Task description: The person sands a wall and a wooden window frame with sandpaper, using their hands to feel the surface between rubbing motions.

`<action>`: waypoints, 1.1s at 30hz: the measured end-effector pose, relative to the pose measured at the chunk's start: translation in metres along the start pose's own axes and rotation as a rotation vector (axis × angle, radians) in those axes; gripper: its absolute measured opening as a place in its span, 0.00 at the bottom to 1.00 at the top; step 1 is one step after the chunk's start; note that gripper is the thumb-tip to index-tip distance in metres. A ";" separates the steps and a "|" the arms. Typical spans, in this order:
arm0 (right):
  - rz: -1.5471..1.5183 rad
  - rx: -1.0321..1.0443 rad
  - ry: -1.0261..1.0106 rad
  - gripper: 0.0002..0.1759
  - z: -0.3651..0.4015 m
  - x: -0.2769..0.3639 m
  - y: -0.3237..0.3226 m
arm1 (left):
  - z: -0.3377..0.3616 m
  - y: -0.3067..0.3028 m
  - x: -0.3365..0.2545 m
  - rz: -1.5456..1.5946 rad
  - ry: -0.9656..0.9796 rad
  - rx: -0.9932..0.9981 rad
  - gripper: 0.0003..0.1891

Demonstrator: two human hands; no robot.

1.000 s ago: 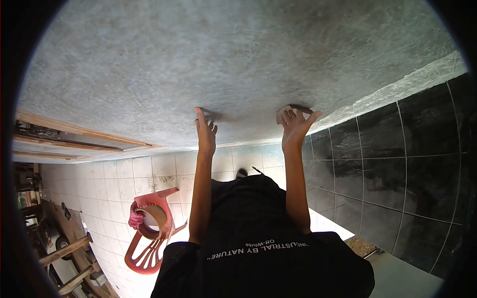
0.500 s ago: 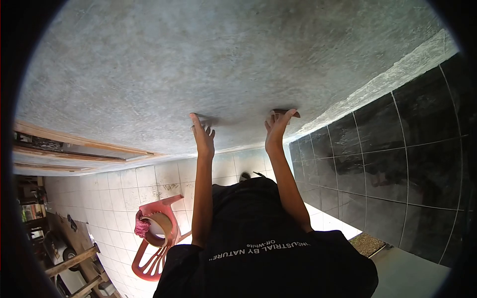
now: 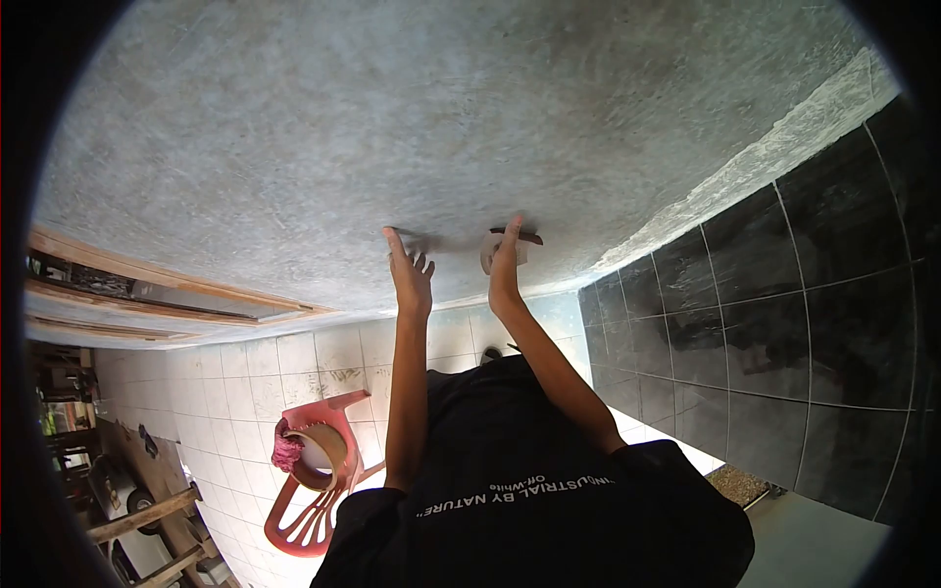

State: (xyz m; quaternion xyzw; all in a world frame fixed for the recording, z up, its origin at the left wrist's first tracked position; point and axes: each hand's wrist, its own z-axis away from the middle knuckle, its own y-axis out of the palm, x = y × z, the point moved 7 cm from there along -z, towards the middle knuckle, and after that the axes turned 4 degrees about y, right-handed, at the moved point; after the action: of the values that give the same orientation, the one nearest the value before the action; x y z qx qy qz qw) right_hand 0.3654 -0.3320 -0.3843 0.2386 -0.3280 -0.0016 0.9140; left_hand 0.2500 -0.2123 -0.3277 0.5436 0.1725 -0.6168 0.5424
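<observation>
Pinning a pad (image 3: pixel 491 251) against the grey wall (image 3: pixel 392 118) with right hand (image 3: pixel 505 274) fingers outstretched; left hand (image 3: pixel 409 279) just left, splayed, empty (bracing). Could drop the pad if pressure eases.

The grey wall (image 3: pixel 343 127) is open leftward and upward; the black tiles (image 3: pixel 774 323) close the right.

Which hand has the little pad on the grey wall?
The right hand, nearer the black tiles: it presses a pale pad on the wall. The left hand touches bare wall.
</observation>
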 end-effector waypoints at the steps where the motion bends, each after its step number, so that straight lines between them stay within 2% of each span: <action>1: 0.059 0.043 -0.199 0.54 0.016 0.016 0.009 | 0.001 0.001 -0.001 -0.004 -0.008 0.004 0.57; 2: 0.118 0.085 -0.394 0.52 0.035 0.029 0.018 | 0.003 0.000 -0.001 -0.009 -0.019 0.006 0.57; 3: 0.119 0.084 -0.388 0.52 0.048 0.029 0.022 | 0.005 -0.001 -0.001 -0.011 -0.022 0.001 0.57; 5: 0.136 0.234 -0.429 0.52 0.071 0.036 0.043 | 0.007 0.003 -0.006 -0.003 -0.005 0.016 0.62; 7: 0.150 0.225 -0.415 0.52 0.075 0.034 0.049 | 0.003 -0.001 0.001 -0.001 -0.018 0.010 0.59; 9: 0.450 0.031 -0.539 0.52 0.074 0.042 0.051 | 0.001 -0.002 0.001 0.007 -0.020 0.002 0.57; 13: 0.446 0.069 -0.440 0.53 0.067 0.038 0.048 | 0.005 0.001 -0.004 0.005 -0.007 0.015 0.57; 15: 0.242 0.227 -0.467 0.46 0.077 0.046 0.048 | 0.007 -0.001 -0.003 0.008 -0.004 0.014 0.57; 17: 0.179 0.297 -0.400 0.45 0.090 0.054 0.054 | 0.003 -0.002 -0.001 0.005 -0.001 0.007 0.57; 21: 0.260 0.240 -0.530 0.47 0.109 0.074 0.061 | 0.004 0.000 -0.001 0.008 0.002 -0.003 0.56; 23: 0.298 0.211 -0.590 0.48 0.117 0.080 0.064 | 0.006 0.001 -0.005 0.004 0.015 0.010 0.62; 29: 0.413 0.128 -0.721 0.51 0.121 0.081 0.059 | 0.006 0.001 -0.004 -0.011 0.009 0.002 0.62; 31: 0.581 -0.104 -0.716 0.50 0.092 0.066 0.045 | 0.006 0.001 -0.004 -0.008 0.005 -0.003 0.61; 32: 0.577 -0.103 -0.722 0.50 0.083 0.059 0.042 | 0.005 0.000 -0.004 -0.006 -0.001 -0.013 0.61; 33: 0.691 -0.156 -0.822 0.50 0.086 0.057 0.044 | 0.005 0.001 -0.006 -0.007 0.002 -0.011 0.61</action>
State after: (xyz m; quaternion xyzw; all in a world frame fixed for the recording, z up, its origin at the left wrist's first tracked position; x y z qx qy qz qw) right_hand 0.3516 -0.3398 -0.2729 0.0281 -0.7169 0.1815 0.6726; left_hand 0.2475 -0.2143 -0.3204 0.5406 0.1781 -0.6172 0.5432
